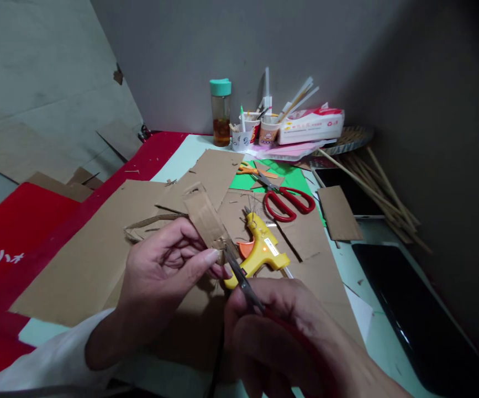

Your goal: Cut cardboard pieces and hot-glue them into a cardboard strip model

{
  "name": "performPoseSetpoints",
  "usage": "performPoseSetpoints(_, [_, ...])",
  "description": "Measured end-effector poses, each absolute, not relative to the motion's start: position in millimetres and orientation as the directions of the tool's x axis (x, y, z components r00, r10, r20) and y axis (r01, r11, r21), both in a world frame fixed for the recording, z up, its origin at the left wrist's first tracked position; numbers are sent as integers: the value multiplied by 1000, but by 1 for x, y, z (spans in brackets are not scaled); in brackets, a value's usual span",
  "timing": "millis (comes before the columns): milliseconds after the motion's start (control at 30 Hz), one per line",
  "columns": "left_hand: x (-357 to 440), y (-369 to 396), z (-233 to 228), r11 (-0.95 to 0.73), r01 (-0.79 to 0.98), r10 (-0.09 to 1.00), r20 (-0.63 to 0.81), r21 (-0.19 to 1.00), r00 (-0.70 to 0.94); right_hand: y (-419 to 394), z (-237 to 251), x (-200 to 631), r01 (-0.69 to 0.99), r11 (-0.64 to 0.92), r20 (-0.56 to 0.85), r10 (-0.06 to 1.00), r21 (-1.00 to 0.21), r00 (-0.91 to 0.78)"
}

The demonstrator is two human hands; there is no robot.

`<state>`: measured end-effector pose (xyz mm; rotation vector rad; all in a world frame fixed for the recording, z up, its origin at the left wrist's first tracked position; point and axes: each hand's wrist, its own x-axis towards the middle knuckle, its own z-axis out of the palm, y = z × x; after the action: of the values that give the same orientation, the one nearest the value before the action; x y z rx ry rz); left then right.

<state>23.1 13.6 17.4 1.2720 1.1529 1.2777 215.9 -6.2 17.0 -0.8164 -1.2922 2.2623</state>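
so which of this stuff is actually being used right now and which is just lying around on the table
In use:
- left hand pinching the cardboard strip
- right hand holding scissors with blades at the strip's lower end

Lying about:
- yellow glue gun
- red scissors
- orange scissors
- bottle with teal cap
- paper cups
- tissue pack
- wooden sticks

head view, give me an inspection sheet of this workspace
surface: pale table under cardboard sheets and green paper
job's things: cardboard strip pinched in left hand; scissors in right hand, blades at the strip's lower end
clutter: yellow glue gun, red scissors, orange scissors, bottle, paper cups, tissue pack, wooden sticks
fingers: both hands closed on their items
cables: dark cord at bottom edge
surroundings: grey wall, red cloth
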Motion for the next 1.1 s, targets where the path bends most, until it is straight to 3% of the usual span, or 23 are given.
performPoseSetpoints(200, [28, 12, 15, -194, 78, 977, 200, 978, -72, -7, 9, 212, -270, -597, -197, 600, -755, -775])
performPoseSetpoints(400, [29, 7, 7, -273, 303, 929, 332, 913, -163, -14, -1, 203, -312, -642, -221, 611, -700, -760])
performPoseSetpoints(700, [24, 3, 0, -338, 579, 860, 493, 742, -129, -10, 2, 194, -272, -583, -240, 651, -766, -720])
performPoseSetpoints(867, [26, 4, -1, -292, 512, 896, 418, 808, -149, -8, 4, 192, -279, -515, -219, 708, -810, -672])
performPoseSetpoints(1100, [21, 5, -7, -337, 564, 894, 445, 754, -61, -4, 11, 193, -239, -517, -238, 693, -822, -681])
